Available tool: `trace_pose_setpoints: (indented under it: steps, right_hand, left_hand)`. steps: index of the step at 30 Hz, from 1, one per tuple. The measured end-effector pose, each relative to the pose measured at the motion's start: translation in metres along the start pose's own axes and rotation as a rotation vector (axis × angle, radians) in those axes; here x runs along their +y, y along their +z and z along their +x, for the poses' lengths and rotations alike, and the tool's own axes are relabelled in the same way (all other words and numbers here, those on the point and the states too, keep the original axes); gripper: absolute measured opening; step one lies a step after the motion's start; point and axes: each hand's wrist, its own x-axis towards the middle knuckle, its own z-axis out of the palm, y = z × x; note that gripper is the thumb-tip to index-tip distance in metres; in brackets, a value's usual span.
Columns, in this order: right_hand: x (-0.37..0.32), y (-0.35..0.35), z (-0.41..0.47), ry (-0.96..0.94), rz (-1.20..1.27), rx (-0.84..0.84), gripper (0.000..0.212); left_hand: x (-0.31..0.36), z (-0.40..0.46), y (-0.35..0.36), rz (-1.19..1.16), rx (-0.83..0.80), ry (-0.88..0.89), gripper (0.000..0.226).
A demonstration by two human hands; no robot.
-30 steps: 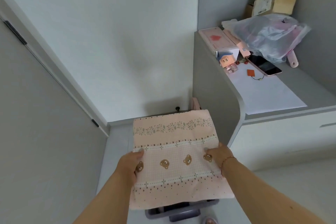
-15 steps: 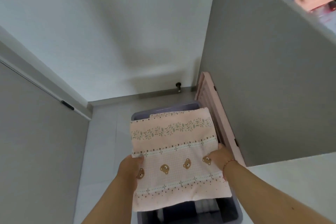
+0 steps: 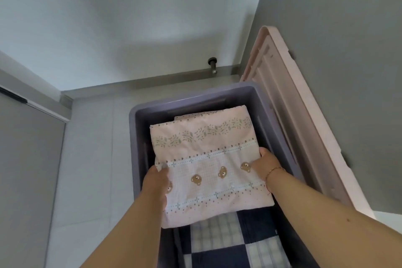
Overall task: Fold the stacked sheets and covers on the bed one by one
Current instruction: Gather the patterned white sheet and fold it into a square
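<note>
A folded pink sheet [image 3: 208, 159] with bear prints and leaf bands hangs level inside the top of a purple storage bin [image 3: 139, 128]. My left hand [image 3: 156, 183] grips its left edge, thumb on top. My right hand [image 3: 264, 164], with a thin bracelet at the wrist, grips the right edge. Under the sheet, at the near end of the bin, lies a folded navy and white checked cloth [image 3: 235, 243].
The bin stands on a pale floor [image 3: 91, 159] near a white wall. Its pink lid [image 3: 289, 115] leans on a grey cabinet side [image 3: 337, 50] to the right. A door stopper [image 3: 212, 63] sticks out at the skirting. A grey door panel [image 3: 26, 169] is on the left.
The camera has tilted down and closer. Both hands have lowered the pink sheet from above the bin into its opening; the checked cloth below has come into view.
</note>
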Motion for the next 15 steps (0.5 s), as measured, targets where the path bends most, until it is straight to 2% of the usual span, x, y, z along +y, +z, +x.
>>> trace_pose_setpoints:
  steps: [4, 6, 9, 11, 13, 15]
  right_hand:
    - [0.009, 0.019, 0.035, -0.017, 0.037, -0.022, 0.04]
    - [0.014, 0.027, 0.047, -0.039, 0.037, -0.047, 0.044]
    - [0.021, 0.041, 0.055, -0.118, -0.073, 0.081, 0.056]
    - [0.022, 0.05, 0.047, -0.279, -0.362, 0.204, 0.076]
    - [0.02, 0.056, 0.039, -0.469, -0.661, 0.176, 0.097]
    - [0.014, 0.06, 0.042, -0.513, -0.856, 0.021, 0.112]
  left_hand:
    - [-0.018, 0.038, 0.015, -0.02, 0.022, 0.016, 0.026]
    - [-0.024, 0.044, 0.02, 0.064, 0.055, 0.067, 0.031]
    - [-0.028, 0.037, 0.029, 0.374, 0.216, 0.305, 0.046]
    - [-0.027, 0.029, 0.032, 0.614, 0.269, 0.579, 0.062]
    - [-0.024, 0.035, 0.037, 1.007, 0.099, 0.741, 0.091]
    - [-0.02, 0.049, 0.039, 1.366, -0.101, 0.701, 0.131]
